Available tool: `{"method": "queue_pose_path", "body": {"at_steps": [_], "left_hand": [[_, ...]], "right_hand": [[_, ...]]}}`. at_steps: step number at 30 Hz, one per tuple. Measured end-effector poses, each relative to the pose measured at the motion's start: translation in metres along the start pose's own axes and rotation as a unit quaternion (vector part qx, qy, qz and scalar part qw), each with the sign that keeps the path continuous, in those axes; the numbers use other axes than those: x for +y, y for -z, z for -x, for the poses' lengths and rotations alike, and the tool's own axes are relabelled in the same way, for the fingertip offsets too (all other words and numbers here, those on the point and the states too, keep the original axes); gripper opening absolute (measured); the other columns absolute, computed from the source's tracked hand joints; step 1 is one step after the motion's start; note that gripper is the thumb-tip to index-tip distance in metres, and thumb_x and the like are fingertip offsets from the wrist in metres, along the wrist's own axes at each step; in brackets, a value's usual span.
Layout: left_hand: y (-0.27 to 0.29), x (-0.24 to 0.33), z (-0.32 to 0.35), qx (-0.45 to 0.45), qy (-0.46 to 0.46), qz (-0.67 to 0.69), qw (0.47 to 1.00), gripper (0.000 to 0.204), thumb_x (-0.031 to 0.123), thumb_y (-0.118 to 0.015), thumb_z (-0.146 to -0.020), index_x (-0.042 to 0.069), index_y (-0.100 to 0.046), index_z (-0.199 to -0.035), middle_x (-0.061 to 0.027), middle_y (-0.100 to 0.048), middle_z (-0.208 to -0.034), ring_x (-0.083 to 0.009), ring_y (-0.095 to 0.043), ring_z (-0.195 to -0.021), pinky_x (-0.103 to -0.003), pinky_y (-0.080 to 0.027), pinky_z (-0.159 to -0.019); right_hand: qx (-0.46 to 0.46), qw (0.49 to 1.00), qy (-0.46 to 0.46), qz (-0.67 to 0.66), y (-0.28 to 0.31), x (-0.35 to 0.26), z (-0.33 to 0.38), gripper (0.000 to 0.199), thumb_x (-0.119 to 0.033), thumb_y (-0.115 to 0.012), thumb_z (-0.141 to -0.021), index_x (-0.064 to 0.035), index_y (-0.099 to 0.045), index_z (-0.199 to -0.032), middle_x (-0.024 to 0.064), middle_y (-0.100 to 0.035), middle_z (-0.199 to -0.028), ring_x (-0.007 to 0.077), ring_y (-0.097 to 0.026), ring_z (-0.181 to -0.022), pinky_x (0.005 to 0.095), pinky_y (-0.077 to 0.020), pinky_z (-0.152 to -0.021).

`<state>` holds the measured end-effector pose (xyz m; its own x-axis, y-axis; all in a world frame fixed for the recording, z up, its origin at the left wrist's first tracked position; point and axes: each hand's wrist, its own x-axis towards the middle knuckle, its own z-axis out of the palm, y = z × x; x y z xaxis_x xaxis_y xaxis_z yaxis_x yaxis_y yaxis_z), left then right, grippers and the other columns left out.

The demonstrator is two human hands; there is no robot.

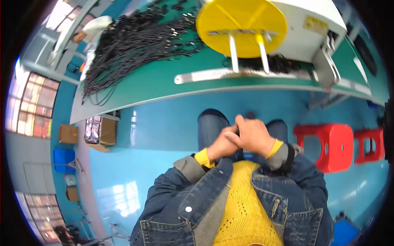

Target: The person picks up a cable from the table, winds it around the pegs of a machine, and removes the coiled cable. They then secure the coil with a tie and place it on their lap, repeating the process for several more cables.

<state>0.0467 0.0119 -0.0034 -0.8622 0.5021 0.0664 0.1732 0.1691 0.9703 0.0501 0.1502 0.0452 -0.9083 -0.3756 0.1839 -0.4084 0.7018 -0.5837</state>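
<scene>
The left hand [221, 146] and right hand [256, 134] are folded together above the lap, fingers curled in, the right partly over the left; a dark sliver shows between them, and I cannot tell if they grip anything. Black cables [135, 53] lie in a loose heap on the left of the desk [143, 91], beyond the hands. Handling seems paused; how much is done or left cannot be read from the heap, as no finished batch can be told apart.

The desk is green with a pale edge, bearing a white machine [293, 43] with a yellow disc [242, 18], and a metal strip [197, 76] along the front. Around it: a glossy blue floor [164, 123], 2 red stools at right, cardboard boxes at left, paned windows, and another person at upper left
</scene>
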Motion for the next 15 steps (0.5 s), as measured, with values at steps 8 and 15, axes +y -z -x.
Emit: {"method": "queue_pose_path", "body": {"at_steps": [8, 15], "left_hand": [[0.019, -0.006, 0.016, -0.147, 0.335, 0.061, 0.929, 0.016, 0.017, -0.064, -0.075, 0.003, -0.058, -0.070, -0.0050, -0.055, -0.061, -0.0116, -0.053, -0.054, -0.027, -0.041, -0.046], [0.174, 0.022, -0.033, -0.120, 0.311, -0.051, 0.941, 0.022, 0.026, -0.066, -0.073, 0.004, -0.064, -0.075, -0.0038, -0.057, -0.062, -0.0103, -0.053, -0.052, -0.024, -0.043, -0.048]], "right_hand": [[-0.085, 0.996, -0.009, -0.001, -0.052, 0.023, -0.009, 0.039, -0.037, -0.054, -0.082, 0.0016, -0.052, -0.082, 0.0196, -0.058, -0.062, 0.0325, -0.058, -0.053, 0.0395, -0.0457, -0.049], [-0.296, 0.852, -0.247, -0.353, -0.046, 0.074, 0.016, 0.034, -0.034, -0.054, -0.085, -0.0001, -0.057, -0.085, 0.0076, -0.060, -0.067, 0.0125, -0.056, -0.054, 0.0265, -0.0436, -0.048]]}}
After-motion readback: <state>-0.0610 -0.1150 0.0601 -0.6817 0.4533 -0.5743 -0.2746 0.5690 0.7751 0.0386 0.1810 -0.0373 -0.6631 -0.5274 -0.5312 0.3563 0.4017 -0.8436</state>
